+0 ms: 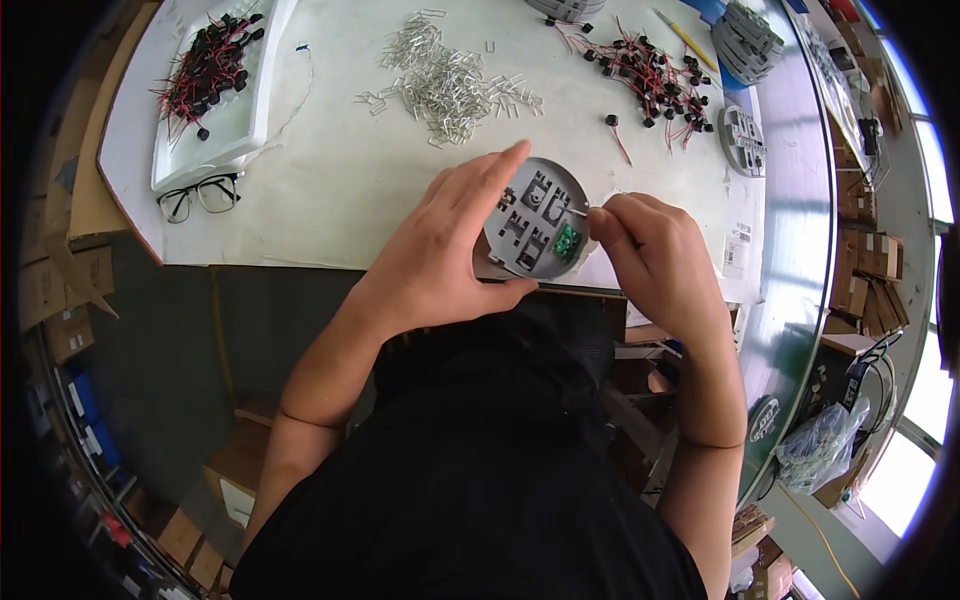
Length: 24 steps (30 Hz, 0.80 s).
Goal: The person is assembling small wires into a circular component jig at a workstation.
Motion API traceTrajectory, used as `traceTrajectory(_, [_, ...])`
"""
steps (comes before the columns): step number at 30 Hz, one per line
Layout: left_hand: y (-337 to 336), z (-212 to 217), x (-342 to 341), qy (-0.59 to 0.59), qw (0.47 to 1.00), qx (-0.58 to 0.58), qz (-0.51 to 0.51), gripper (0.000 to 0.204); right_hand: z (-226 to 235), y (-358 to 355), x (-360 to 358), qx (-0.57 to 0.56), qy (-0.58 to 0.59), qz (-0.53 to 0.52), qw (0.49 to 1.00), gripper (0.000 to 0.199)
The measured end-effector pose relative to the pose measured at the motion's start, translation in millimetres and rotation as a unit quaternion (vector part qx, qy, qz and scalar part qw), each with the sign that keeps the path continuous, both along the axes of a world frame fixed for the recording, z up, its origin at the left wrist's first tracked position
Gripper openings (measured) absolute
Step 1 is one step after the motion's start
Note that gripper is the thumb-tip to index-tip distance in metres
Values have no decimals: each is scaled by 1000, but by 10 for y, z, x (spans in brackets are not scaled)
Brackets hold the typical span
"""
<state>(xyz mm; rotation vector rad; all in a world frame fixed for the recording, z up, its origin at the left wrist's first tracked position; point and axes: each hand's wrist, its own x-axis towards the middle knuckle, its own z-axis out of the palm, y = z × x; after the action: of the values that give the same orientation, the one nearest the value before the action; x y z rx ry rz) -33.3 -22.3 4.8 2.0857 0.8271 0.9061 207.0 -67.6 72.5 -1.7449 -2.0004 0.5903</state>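
Note:
My left hand [440,245] is wrapped round the left side of a round grey plastic housing [514,255], thumb below and fingers above. The housing is tilted up at the table's front edge, its recessed inner face showing. A green block [567,240] sits in its lower right part. At the housing's right side, my right hand [650,250] is closed in a pinch on a small thin metal piece [574,211], whose tip reaches over the inner face. Whether the tip touches the housing I cannot tell.
Beyond the hands lies a heap of U-shaped metal clips [445,85]. Black parts with red wires [655,80] are scattered at the far right, near a yellow pen-like tool [686,40] and grey housings [748,45]. A white tray [262,100] of wired parts and eyeglasses [200,196] are left.

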Motion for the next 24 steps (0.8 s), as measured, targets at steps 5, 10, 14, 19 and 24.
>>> traceTrajectory(5, [64, -48, 110, 33, 999, 18, 28, 123, 44, 55, -155, -73, -60, 26, 995, 31])
traceTrajectory(10, [61, -106, 100, 78, 996, 4, 29, 118, 19, 108, -203, -99, -112, 21, 989, 32])
traceTrajectory(14, [87, -136, 148, 11, 999, 15, 38, 113, 31, 131, -226, -114, -127, 22, 985, 31])
traceTrajectory(19, [71, -122, 128, 23, 999, 7, 34, 111, -13, 150, -255, -132, -91, 21, 987, 29])
traceTrajectory(24, [60, -120, 119, 18, 999, 14, 29, 110, -7, 160, -243, -155, -62, 29, 986, 28])
